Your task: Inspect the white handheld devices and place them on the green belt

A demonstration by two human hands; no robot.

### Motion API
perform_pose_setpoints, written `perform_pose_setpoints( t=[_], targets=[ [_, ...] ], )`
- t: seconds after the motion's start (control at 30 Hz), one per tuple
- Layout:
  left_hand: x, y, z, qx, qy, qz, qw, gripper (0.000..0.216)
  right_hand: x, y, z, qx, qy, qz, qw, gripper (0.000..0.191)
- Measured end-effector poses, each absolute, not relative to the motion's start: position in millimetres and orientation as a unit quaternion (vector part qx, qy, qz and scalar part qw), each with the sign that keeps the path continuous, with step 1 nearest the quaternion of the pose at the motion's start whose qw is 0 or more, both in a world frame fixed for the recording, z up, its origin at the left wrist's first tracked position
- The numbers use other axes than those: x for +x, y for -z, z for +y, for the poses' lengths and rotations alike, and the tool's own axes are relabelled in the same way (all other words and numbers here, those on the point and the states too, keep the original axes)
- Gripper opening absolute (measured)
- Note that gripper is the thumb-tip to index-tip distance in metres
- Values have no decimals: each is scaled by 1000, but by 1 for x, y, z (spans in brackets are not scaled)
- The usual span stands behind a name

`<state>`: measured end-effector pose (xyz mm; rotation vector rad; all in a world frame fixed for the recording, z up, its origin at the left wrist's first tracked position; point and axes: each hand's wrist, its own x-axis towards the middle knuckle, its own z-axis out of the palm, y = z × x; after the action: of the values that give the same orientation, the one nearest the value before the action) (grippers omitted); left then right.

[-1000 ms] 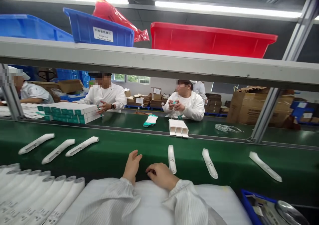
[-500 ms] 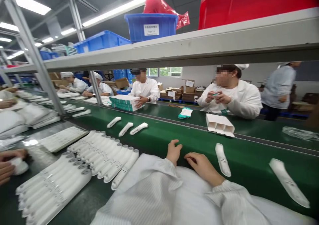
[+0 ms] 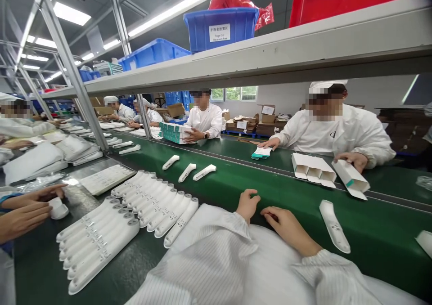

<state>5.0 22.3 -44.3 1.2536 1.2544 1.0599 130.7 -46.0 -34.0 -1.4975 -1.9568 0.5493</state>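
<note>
Fingers (image 3: 250,192) of the left hand (image 3: 247,206) curve loosely apart; those of the right hand (image 3: 290,228) curl inward, contact unclear. One shell (image 3: 334,226) lies on the belt (image 3: 243,172), right of both hands. Farther off, a co-worker's hand (image 3: 357,160) holds a box (image 3: 347,174)

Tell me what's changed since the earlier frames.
The view has swung left. On the belt, the white piece nearest your hands has moved right. The worker opposite has parted both hands: one now touches the cards, the other holds a box. Your left hand and right hand stay near the belt's near edge, nothing visible in them.
</note>
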Motion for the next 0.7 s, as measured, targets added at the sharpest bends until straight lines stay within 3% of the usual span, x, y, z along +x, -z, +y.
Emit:
perform_pose_setpoints(
  t=[0.33, 0.4, 0.57, 0.63, 0.7],
  targets=[
    [-8, 38, 37, 549, -390, 482, 560, 19, 134, 37, -45, -571, -209, -731, 309, 28],
    [-24, 29, 49, 585, -409, 501, 489, 23, 134, 37, -46, -572, -213, -727, 316, 28],
    [-83, 12, 77, 586, -474, 636, 168, 47, 132, 34, -49, -571, -241, -712, 331, 27],
    [-100, 12, 83, 539, -454, 696, 138, 51, 132, 34, -49, -568, -245, -711, 334, 27],
    [-108, 15, 86, 512, -434, 717, 189, 51, 132, 34, -49, -566, -243, -713, 336, 27]
  ],
)
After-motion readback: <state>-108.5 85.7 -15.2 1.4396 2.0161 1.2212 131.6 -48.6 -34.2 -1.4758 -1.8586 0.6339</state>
